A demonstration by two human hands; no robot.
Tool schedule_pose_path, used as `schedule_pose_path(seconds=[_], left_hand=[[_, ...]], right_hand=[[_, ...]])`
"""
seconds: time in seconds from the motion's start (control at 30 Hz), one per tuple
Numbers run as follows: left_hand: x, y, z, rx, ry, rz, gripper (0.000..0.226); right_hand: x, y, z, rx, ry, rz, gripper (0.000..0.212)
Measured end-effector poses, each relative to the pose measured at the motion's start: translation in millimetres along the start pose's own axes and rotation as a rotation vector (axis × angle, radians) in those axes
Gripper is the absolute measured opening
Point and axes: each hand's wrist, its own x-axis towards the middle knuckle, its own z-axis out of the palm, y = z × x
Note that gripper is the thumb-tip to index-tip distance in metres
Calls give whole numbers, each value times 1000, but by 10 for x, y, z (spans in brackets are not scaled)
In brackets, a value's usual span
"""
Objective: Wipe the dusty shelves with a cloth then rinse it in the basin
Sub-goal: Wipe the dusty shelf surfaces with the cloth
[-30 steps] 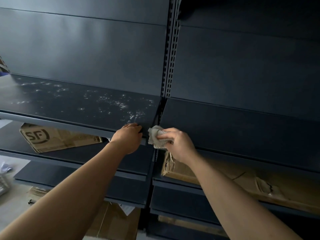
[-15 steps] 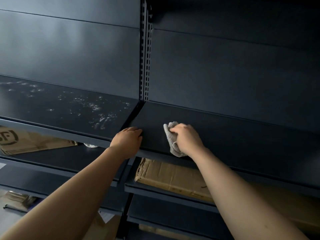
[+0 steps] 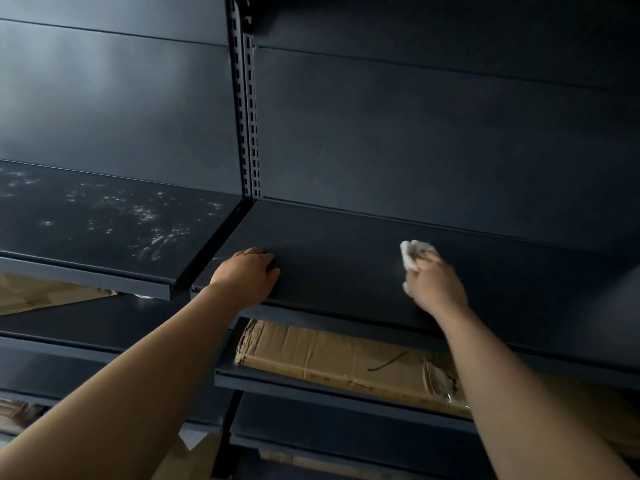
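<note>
Pale cloth (image 3: pixel 414 252) sits bunched under the right hand (image 3: pixel 434 289), its fingers clenched around it on the dark shelf (image 3: pixel 346 265). Left hand (image 3: pixel 247 275) lies flat, holding nothing, at the shelf's front edge. Beyond its fingers, the neighbouring shelf (image 3: pixel 104 223) shows white smears — wiping looks unfinished, rinsing not begun. No readable writing on the cardboard box (image 3: pixel 329 355) below.

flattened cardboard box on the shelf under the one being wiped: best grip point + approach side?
Probably the near-left corner of the cardboard box: it pokes out past the upper shelf, and the frayed end there is exposed. Come from the front, low, and pinch top and bottom faces, since it lies flat. Its right end runs behind the right forearm, so that side cannot be judged.
</note>
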Motion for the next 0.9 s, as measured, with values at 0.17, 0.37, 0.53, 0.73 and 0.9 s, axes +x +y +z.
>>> schedule_pose_path(seconds=[0.17, 0.37, 0.53, 0.73, 0.9], left_hand=[[65, -13, 10, 11, -8, 7, 51], [98, -13, 53, 6, 35, 27, 50], [106, -79, 68, 1, 43, 43, 51], [66, -303, 1, 4, 72, 1, 52], [15, -464, -64, -19, 67, 11, 53]], right_hand=[[318, 109, 56, -16, 83, 103, 45], [417, -830, 496, 80, 68, -223, 48], [336, -1122, 638, 229, 10, -482, 50], [912, -217, 382, 45, 125, 0, 53], [1113, -591, 484, 49, 70, 103, 48]])
